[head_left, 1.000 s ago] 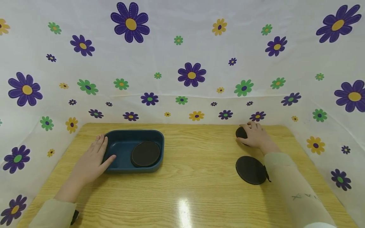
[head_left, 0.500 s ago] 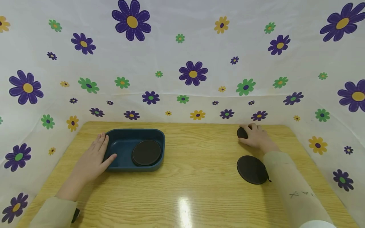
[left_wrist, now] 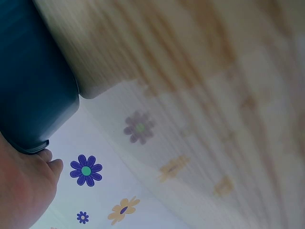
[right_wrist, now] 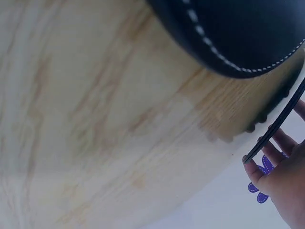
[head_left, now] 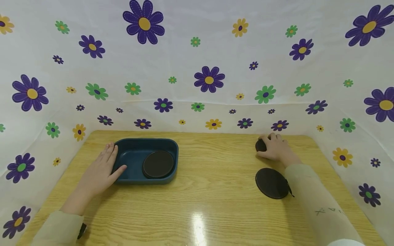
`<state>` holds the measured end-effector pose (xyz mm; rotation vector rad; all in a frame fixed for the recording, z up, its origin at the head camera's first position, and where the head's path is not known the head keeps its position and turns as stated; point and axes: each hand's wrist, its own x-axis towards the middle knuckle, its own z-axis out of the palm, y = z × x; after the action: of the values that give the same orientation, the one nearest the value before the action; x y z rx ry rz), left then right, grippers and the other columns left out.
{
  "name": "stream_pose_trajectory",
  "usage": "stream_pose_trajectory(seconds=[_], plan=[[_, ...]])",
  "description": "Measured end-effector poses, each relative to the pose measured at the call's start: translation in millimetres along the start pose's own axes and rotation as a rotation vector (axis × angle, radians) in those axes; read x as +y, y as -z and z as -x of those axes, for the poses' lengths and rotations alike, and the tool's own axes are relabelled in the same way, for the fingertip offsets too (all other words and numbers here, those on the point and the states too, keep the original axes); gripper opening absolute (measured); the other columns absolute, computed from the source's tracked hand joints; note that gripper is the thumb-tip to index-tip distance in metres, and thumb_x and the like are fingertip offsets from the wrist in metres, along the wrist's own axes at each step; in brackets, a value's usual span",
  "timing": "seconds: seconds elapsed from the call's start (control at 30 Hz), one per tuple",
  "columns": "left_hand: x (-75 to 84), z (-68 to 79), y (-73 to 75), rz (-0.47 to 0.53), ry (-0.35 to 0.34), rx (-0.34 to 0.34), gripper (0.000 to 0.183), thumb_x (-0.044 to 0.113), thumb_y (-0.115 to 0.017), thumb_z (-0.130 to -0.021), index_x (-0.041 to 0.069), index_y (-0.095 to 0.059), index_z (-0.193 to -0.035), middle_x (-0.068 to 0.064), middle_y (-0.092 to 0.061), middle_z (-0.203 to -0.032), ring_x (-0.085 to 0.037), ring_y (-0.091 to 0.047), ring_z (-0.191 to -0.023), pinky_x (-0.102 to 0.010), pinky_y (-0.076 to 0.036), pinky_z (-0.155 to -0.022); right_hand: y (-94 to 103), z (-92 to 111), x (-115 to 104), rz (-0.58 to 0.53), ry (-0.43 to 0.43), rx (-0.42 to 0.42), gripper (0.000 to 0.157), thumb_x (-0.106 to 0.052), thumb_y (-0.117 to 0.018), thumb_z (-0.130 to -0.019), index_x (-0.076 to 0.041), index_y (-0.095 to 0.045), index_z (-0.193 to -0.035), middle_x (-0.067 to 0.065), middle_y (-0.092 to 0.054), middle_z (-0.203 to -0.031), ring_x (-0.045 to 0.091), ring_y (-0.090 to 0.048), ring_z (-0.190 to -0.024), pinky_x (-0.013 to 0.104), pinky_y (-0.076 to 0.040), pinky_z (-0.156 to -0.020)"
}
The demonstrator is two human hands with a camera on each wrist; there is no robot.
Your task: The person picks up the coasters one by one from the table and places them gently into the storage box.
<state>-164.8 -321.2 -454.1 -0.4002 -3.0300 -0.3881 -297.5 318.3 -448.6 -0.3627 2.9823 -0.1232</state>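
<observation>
My right hand (head_left: 276, 149) grips a round black coaster (head_left: 260, 145) by its edges at the back right of the table. In the right wrist view, the fingers lie along the rim of this coaster (right_wrist: 274, 128), seen edge-on. Nearer me, beside the right sleeve, lies another black coaster (head_left: 272, 183); white stitching rings this coaster (right_wrist: 238, 28) in the right wrist view. My left hand (head_left: 100, 169) rests on the left end of a dark blue rectangular bin (head_left: 129, 181), fingers straight along its wall and thumb over the near corner. Inside, at the bin's right end, sits a round black coaster (head_left: 158, 164).
The wood-grain table (head_left: 212, 191) has rounded far corners. A white flower-print cloth (head_left: 178, 61) encloses it at the back and both sides, close behind the right hand. Bare wood lies between the bin and the coasters on the right.
The coaster in my right hand has tilted slightly, its face looking narrower. My left hand stays on the bin, and the whole head view has shifted a little.
</observation>
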Motion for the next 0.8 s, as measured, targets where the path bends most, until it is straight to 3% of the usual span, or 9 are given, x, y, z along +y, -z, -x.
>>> stream_pose_trajectory(seconds=[0.27, 0.63, 0.8], plan=[[0.4, -0.4, 0.1, -0.003, 0.001, 0.002, 0.091, 0.051, -0.051, -0.110, -0.011, -0.015, -0.165, -0.033, -0.012, -0.174, -0.049, -0.011, -0.164, -0.056, -0.010, -0.137, 3.9, 0, -3, 0.011, 0.028, 0.045, 0.076, -0.051, -0.068, -0.090, -0.008, -0.049, -0.150, 0.036, -0.047, -0.136, 0.056, -0.046, -0.124, 0.080, -0.042, -0.103], [0.4, 0.1, -0.3, 0.003, -0.003, 0.004, 0.090, 0.050, -0.051, -0.110, -0.012, -0.015, -0.165, -0.034, -0.012, -0.174, -0.049, -0.010, -0.164, -0.055, -0.008, -0.137, 13.6, -7, -21, 0.095, 0.128, 0.076, 0.075, -0.046, -0.064, -0.089, -0.011, -0.050, -0.154, 0.033, -0.050, -0.142, 0.052, -0.049, -0.128, 0.073, -0.046, -0.100], [-0.3, -0.2, -0.7, 0.003, 0.003, 0.000, 0.091, 0.052, -0.050, -0.110, -0.011, -0.014, -0.165, -0.033, -0.012, -0.174, -0.048, -0.009, -0.164, -0.054, -0.006, -0.137, 19.3, -8, -31, 0.123, 0.180, 0.084, 0.075, -0.045, -0.063, -0.089, -0.010, -0.050, -0.154, 0.032, -0.049, -0.143, 0.053, -0.048, -0.130, 0.075, -0.044, -0.103]])
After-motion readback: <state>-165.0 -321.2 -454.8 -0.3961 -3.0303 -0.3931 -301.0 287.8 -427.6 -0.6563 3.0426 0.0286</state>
